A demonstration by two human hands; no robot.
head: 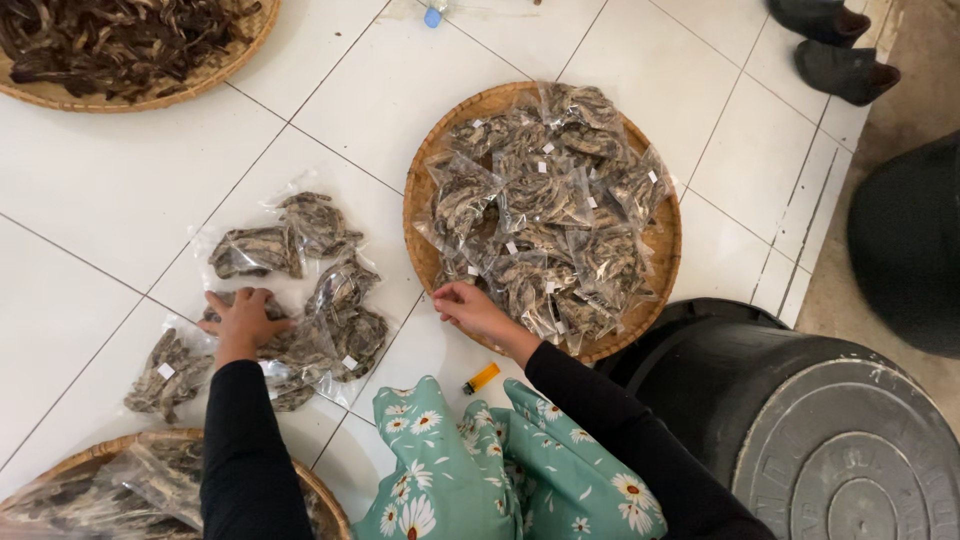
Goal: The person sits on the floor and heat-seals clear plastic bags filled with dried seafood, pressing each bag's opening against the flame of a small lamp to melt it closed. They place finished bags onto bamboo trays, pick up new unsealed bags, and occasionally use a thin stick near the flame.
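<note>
The left hand [243, 318] lies palm down, fingers spread and flat, pressing on a clear packet of dried dark pieces [300, 335] in the loose group of packets on the white tiled floor [110, 200]; it closes around nothing, only rests on the plastic. The right hand [470, 308] is lightly curled at the near rim of the round woven tray [425, 190], fingertips touching the edge of the nearest packet in the heap of sealed packets [545, 215]; whether it pinches that packet cannot be told. The heap lies just beyond and to the right of the right hand, so that hand is the nearer one to it, while the floor packets lie under and beyond the left hand, strung out away from the person. A small yellow lighter [481, 378] lies on the floor between the arms, near the floral green cloth [470, 470]. A black bucket [800, 420] lies on its side to the right; further woven trays sit at the far left corner [130, 50] and the near left [100, 490].
</note>
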